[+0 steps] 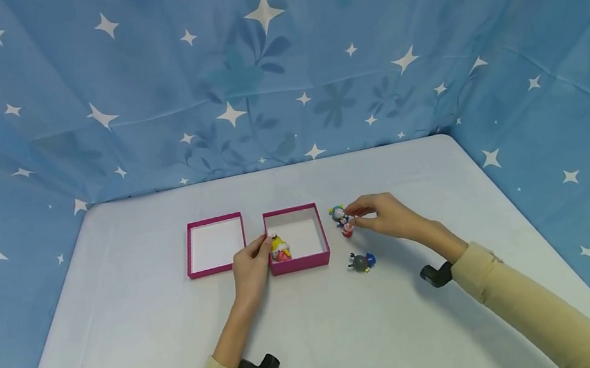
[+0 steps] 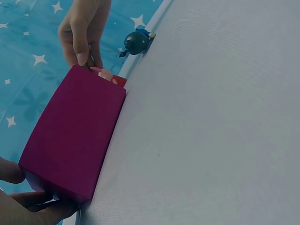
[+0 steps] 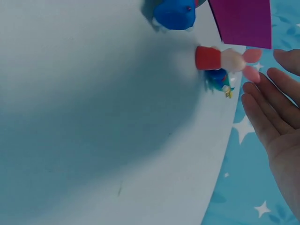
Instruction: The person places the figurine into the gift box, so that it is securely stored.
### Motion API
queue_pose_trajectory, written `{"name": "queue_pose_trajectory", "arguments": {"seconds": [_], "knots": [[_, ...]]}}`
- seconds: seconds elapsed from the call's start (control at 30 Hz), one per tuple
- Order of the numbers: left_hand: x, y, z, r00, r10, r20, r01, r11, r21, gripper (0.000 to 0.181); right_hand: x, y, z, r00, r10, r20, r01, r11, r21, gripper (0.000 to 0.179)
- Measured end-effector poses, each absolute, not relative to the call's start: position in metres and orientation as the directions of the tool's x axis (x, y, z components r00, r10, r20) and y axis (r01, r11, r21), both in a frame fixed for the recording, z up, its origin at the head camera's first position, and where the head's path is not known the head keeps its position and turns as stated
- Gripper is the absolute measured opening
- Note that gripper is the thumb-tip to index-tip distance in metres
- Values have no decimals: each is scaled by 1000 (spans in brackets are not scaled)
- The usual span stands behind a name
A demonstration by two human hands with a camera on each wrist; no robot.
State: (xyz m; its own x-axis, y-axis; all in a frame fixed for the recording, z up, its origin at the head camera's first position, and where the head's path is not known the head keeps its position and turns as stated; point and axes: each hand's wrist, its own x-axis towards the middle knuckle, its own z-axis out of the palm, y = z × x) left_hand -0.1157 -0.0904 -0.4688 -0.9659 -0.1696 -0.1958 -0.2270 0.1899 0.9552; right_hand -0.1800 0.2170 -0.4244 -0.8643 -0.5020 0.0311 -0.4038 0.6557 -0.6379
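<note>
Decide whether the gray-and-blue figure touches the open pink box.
Apart: the head view shows bare white tabletop between the pink box and the gray-and-blue figure.

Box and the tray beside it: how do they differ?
The box has taller walls; the tray has low ones. A yellow-and-pink toy figure lies in the box, while none shows in the tray. The left hand holds the box, not the tray. Both have dark pink outsides and white insides.
</note>
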Motion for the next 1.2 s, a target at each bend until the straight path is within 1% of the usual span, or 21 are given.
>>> {"name": "queue_pose_trajectory", "arguments": {"seconds": [0.53,0.73,0.97,1.2], "knots": [[-114,-89,-472,-967,-172,-188,-220,192,956,45,-196,217,-445,-924,-381,25,-301,686,-662,24],[-114,-89,-473,-968,-183,-174,-209,196,958,44,-201,217,-453,-925,-380,27,-301,685,-664,23],[-111,-89,-474,-968,-184,-171,-208,206,956,43,-205,213,-460,-877,-477,-46,-324,662,-676,41],[-113,-89,-472,-973,-181,-144,-182,213,960,43,-207,211,-458,-858,-508,-73,-358,695,-623,51]]}}
